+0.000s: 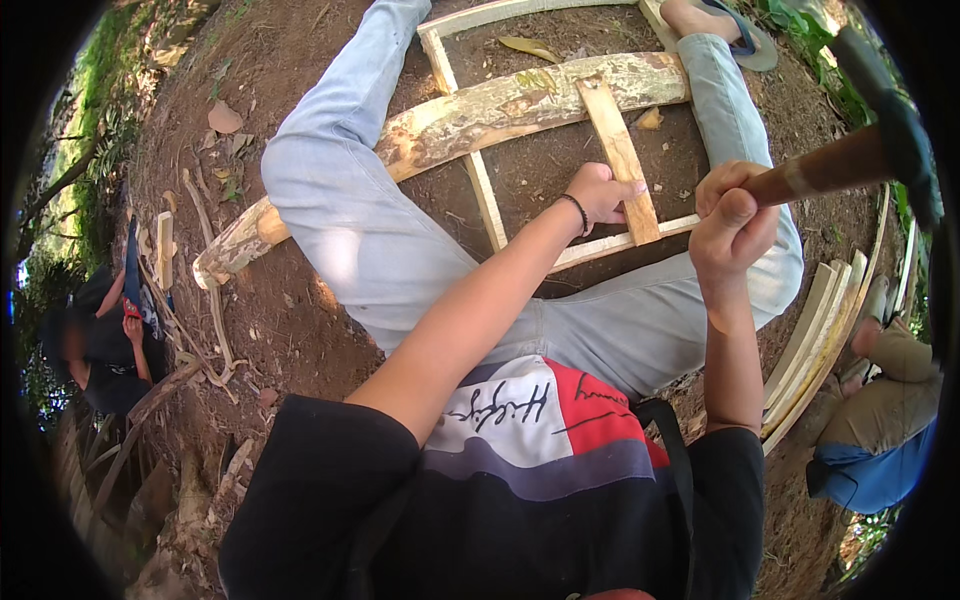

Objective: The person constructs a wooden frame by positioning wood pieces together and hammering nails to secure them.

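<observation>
My right hand [735,225] is wrapped round the wooden handle of a hammer [825,165], raised at the right with its dark metal head up and outward. My left hand [598,195] is closed at the edge of a short wooden slat [622,145], thumb lying on its face. Whether a nail sits in those fingers is too small to tell. One end of the slat rests on a peeled log [530,103], and the other lies across the near rail [590,250] of a light wooden frame. My legs straddle the frame and log.
Several sawn wooden strips [815,335] lie at the right, beside another person [880,410] seated there. At the far left a person [105,340] in dark clothing holds a blue-bladed handsaw [132,265]. Thin branches [205,260] and dry leaves lie on the brown soil.
</observation>
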The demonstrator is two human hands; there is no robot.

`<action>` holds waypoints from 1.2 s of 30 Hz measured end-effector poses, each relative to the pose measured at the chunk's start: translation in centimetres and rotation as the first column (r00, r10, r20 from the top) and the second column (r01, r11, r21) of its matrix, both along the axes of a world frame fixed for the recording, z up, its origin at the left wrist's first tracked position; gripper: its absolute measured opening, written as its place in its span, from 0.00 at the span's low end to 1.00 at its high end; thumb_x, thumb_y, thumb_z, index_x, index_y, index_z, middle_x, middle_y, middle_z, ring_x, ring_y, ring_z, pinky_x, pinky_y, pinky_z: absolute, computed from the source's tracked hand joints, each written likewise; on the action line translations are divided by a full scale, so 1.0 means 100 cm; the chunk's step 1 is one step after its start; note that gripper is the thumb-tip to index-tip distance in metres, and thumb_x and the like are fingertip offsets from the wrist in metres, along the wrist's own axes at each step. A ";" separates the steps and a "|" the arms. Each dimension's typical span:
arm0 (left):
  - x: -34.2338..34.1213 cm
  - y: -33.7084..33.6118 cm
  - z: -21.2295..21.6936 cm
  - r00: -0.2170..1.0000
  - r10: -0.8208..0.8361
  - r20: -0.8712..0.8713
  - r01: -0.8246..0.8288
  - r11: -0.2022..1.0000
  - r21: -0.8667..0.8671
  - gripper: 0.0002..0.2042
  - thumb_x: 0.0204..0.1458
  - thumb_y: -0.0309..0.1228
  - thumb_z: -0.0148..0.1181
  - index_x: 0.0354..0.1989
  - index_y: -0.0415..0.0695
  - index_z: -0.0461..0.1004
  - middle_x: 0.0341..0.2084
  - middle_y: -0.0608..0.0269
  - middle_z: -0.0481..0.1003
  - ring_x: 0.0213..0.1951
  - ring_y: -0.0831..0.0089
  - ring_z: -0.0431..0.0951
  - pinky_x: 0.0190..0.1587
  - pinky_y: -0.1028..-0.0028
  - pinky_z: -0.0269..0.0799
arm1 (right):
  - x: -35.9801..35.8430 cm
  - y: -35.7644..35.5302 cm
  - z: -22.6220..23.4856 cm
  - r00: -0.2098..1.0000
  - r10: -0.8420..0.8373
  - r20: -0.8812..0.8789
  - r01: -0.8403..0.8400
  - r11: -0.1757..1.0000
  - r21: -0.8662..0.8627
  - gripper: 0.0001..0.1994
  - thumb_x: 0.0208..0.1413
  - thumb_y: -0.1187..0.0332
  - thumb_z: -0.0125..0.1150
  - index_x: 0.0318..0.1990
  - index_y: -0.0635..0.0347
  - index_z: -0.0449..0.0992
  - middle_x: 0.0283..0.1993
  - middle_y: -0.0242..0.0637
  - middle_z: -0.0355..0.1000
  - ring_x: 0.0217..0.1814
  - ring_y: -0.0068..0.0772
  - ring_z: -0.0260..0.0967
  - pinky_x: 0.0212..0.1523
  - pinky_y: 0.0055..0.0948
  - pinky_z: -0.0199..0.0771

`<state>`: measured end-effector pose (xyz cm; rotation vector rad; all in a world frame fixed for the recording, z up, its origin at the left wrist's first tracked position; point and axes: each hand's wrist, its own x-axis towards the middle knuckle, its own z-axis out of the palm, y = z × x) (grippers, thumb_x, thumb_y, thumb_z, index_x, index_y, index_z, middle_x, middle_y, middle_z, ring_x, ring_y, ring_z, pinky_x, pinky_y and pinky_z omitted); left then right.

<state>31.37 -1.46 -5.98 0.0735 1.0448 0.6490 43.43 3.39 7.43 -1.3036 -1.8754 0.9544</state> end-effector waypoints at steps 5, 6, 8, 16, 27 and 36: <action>-0.003 -0.001 -0.003 0.997 -0.076 0.015 0.076 0.997 0.013 0.13 0.53 0.32 0.60 0.45 0.41 0.71 0.40 0.58 0.76 0.41 0.67 0.79 0.46 0.65 0.77 | 0.026 -0.017 -0.046 0.918 0.069 0.390 0.039 0.964 -0.262 0.14 0.63 0.62 0.47 0.35 0.66 0.68 0.21 0.43 0.64 0.21 0.45 0.65 0.25 0.37 0.64; -0.002 -0.002 -0.005 0.998 -0.058 0.008 0.058 0.998 0.008 0.13 0.53 0.32 0.60 0.45 0.41 0.70 0.40 0.58 0.76 0.41 0.67 0.79 0.46 0.65 0.77 | 0.030 -0.014 -0.056 0.914 0.043 0.404 0.081 0.955 -0.285 0.14 0.63 0.62 0.47 0.35 0.66 0.68 0.22 0.43 0.65 0.21 0.44 0.66 0.26 0.37 0.64; 0.003 0.002 -0.004 1.000 -0.024 -0.008 0.024 1.000 0.013 0.14 0.54 0.32 0.60 0.45 0.41 0.69 0.39 0.59 0.76 0.41 0.67 0.79 0.46 0.65 0.76 | 0.028 -0.005 -0.064 0.924 -0.063 0.376 0.176 0.946 -0.272 0.14 0.63 0.61 0.48 0.36 0.67 0.69 0.23 0.42 0.65 0.21 0.41 0.66 0.25 0.37 0.64; 0.009 -0.015 -0.004 0.998 -0.036 -0.048 0.039 0.998 0.058 0.16 0.56 0.39 0.57 0.45 0.41 0.68 0.38 0.58 0.77 0.39 0.68 0.79 0.45 0.69 0.77 | 0.031 -0.010 -0.072 0.991 -0.129 -0.018 0.101 0.847 -0.522 0.14 0.66 0.61 0.43 0.41 0.63 0.69 0.23 0.27 0.61 0.21 0.18 0.56 0.23 0.21 0.59; 0.007 -0.018 -0.002 0.998 -0.047 -0.037 0.049 0.997 0.064 0.13 0.59 0.37 0.52 0.46 0.41 0.69 0.40 0.56 0.76 0.41 0.67 0.79 0.46 0.68 0.76 | 0.024 -0.020 -0.061 0.959 0.041 0.280 0.028 0.970 -0.240 0.16 0.64 0.58 0.42 0.34 0.63 0.65 0.24 0.55 0.68 0.30 0.64 0.67 0.28 0.49 0.64; 0.009 -0.019 -0.001 0.998 -0.006 -0.067 0.011 0.998 0.062 0.12 0.59 0.36 0.52 0.42 0.40 0.70 0.37 0.56 0.77 0.38 0.66 0.79 0.43 0.68 0.77 | 0.012 -0.028 -0.049 0.956 -0.021 0.292 0.055 0.992 -0.110 0.14 0.63 0.58 0.43 0.35 0.61 0.64 0.24 0.58 0.69 0.30 0.66 0.68 0.29 0.57 0.63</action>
